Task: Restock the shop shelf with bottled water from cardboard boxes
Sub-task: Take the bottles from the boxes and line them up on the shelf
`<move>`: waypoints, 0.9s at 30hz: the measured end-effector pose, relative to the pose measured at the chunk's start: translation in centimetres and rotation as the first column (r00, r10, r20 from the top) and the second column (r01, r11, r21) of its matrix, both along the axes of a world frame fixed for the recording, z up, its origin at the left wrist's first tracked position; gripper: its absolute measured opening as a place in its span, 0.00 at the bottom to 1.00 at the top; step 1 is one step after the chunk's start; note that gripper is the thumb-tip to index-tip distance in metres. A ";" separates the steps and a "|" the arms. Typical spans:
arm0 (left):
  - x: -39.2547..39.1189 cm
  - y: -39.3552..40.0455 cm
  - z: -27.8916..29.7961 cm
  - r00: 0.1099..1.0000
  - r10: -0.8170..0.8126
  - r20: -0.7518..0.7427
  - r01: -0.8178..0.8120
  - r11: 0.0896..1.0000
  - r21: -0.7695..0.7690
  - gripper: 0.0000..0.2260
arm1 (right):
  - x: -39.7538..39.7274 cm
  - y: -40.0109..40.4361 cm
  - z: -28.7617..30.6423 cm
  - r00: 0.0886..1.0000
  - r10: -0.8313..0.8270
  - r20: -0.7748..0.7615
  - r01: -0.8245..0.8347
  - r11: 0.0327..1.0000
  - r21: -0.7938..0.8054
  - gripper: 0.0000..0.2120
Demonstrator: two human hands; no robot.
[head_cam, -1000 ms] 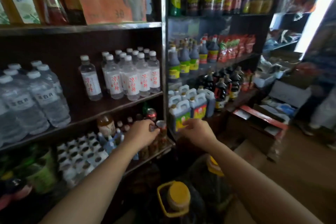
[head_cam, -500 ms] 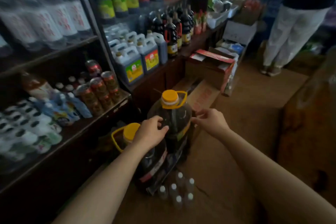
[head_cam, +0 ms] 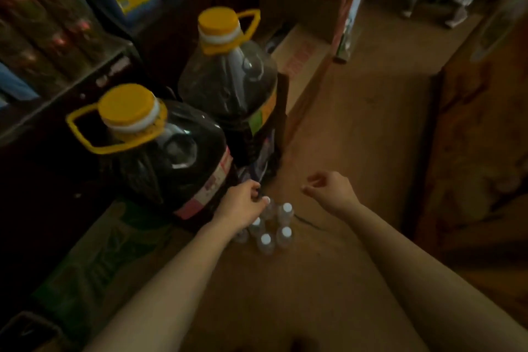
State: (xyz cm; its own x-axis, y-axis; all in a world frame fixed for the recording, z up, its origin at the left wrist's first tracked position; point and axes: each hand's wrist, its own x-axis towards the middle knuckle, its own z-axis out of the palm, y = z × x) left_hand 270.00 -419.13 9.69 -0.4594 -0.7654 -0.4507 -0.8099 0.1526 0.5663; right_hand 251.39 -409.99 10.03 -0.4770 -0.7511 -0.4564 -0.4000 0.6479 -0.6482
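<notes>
Several small white-capped water bottles (head_cam: pixel 275 230) are standing on the floor (head_cam: pixel 357 128) just beside the nearer yellow-capped oil jug (head_cam: pixel 160 151), the left hand (head_cam: pixel 243 204) curling its fingers onto one bottle's cap while the right hand (head_cam: pixel 331 190) is hovering nearby, loosely curled and grasping nothing.

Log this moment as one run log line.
left hand: on water bottles on floor, grip unclear | right hand: loosely curled, empty | oil jugs: beside
</notes>
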 end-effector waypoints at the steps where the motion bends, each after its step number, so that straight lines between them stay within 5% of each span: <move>1: -0.1 0.4 -2.1 1.000 -0.012 0.005 0.012 1.000 0.022 0.21 | -0.1 0.5 -2.2 1.000 -0.011 0.023 0.011 1.000 0.017 0.15; 15: -4.0 1.6 -24.0 0.976 -0.219 0.005 0.217 0.970 0.113 0.26 | -0.5 5.5 -29.4 0.993 -0.086 0.079 0.072 0.983 0.169 0.21; 23: -5.1 0.8 -31.7 0.889 -0.442 0.120 0.432 0.896 0.101 0.28 | 2.3 4.5 -38.0 0.982 -0.080 0.172 0.064 0.993 0.095 0.38; 27: -6.0 0.4 -33.8 0.843 -0.527 0.110 0.519 0.850 0.092 0.25 | 2.7 3.3 -40.6 0.985 0.007 0.173 -0.013 0.999 0.033 0.39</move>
